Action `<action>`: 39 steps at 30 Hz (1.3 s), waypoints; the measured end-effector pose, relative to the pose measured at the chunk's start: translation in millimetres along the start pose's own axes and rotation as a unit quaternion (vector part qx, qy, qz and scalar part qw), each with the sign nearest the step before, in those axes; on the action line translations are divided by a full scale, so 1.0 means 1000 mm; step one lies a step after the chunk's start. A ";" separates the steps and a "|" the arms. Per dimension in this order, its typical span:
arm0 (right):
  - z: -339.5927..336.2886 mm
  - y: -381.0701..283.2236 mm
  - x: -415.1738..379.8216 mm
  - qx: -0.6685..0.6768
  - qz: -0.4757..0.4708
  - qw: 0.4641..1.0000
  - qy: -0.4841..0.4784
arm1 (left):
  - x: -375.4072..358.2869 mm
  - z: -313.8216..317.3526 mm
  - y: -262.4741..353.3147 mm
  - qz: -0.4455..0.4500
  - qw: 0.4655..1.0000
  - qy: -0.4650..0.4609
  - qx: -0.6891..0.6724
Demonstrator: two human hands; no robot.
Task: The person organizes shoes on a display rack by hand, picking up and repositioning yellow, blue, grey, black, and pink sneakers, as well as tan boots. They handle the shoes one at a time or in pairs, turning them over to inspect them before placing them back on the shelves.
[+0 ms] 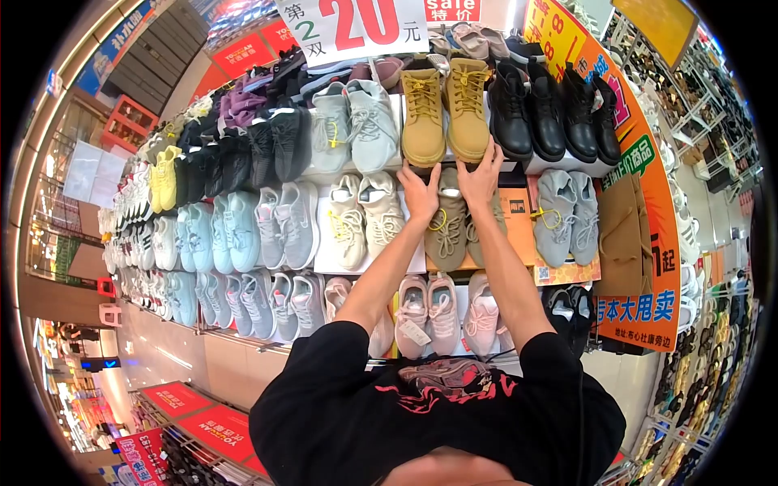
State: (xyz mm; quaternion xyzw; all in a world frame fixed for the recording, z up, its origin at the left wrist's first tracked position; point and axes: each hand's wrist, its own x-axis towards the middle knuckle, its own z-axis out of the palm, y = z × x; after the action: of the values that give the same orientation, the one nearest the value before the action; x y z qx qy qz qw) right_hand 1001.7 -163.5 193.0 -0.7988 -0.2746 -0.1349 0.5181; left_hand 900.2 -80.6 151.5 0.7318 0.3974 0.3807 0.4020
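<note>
Two tan lace-up boots, the left one (423, 117) and the right one (468, 109), stand side by side on the upper display tier. My left hand (420, 193) reaches to the toe of the left boot, fingertips at its sole. At the toe of the right boot is my right hand (480, 174), its fingers curled against the sole edge. Below and between my wrists sit olive-brown laced shoes (446, 231), partly covered by my forearms. Black boots (509, 109) stand to the right, and pale grey sneakers (373, 125) to the left.
Rows of sneakers (298, 223) fill the tiers on the left. Grey shoes (555, 215) stand right of my arms, beside a brown paper bag (622, 235) and an orange banner (660, 275). Pink shoes (442, 312) line the front tier. A price sign (356, 28) stands at the back.
</note>
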 end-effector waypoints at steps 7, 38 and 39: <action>0.005 0.005 -0.001 -0.003 -0.006 1.000 0.016 | 0.001 -0.003 -0.003 0.035 0.999 0.000 -0.018; -0.006 -0.018 -0.012 -0.017 -0.120 0.987 0.103 | 0.084 -0.198 -0.047 0.176 0.956 0.113 0.205; -0.003 -0.026 -0.020 -0.015 -0.124 0.987 0.104 | 0.084 -0.199 -0.052 0.169 0.963 0.079 0.193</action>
State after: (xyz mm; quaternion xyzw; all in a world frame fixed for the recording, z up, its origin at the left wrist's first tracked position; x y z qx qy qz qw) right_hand 970.2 -164.4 203.9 -0.7475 -0.3145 -0.2846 0.5112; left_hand 744.8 70.1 201.8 0.8195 0.3644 0.4161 0.1498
